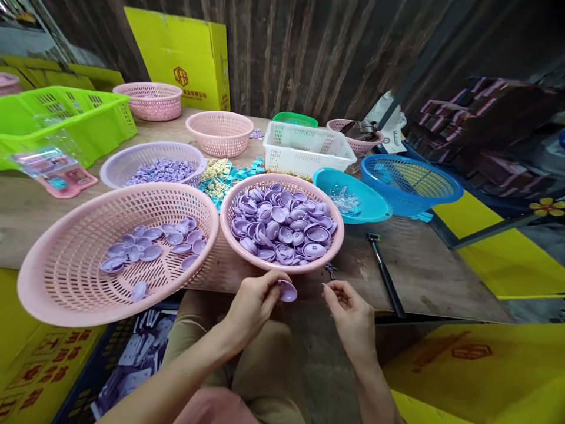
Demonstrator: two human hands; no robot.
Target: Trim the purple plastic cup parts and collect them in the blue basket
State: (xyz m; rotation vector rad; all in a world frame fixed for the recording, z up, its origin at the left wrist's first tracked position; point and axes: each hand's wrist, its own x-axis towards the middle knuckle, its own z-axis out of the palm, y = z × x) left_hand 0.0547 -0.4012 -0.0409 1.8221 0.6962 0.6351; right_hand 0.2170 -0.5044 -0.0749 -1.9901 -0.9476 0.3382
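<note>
My left hand (258, 303) pinches a purple oval plastic shell (288, 291) by its edge, in front of the table. To its right, my right hand (351, 315) is closed, thumb against fingers, on a tiny thin pin-like piece (325, 285). The two hands are apart. Just beyond them stands a round pink basket (229, 238) heaped with purple shells (286, 235). On the left, a larger pink basket (48, 265) holds a looser scatter of similar shells (151, 252). Small dark bits (330, 270) lie on the table near my right hand.
A black-handled hammer (386, 277) lies at the right. Behind the shells are a lilac basket (110, 171) of small purple parts, a white basket (304, 159), a turquoise scoop-shaped tray (375, 206) with clear pieces and a blue basket (410, 203). A lime-green crate (101, 129) stands far left.
</note>
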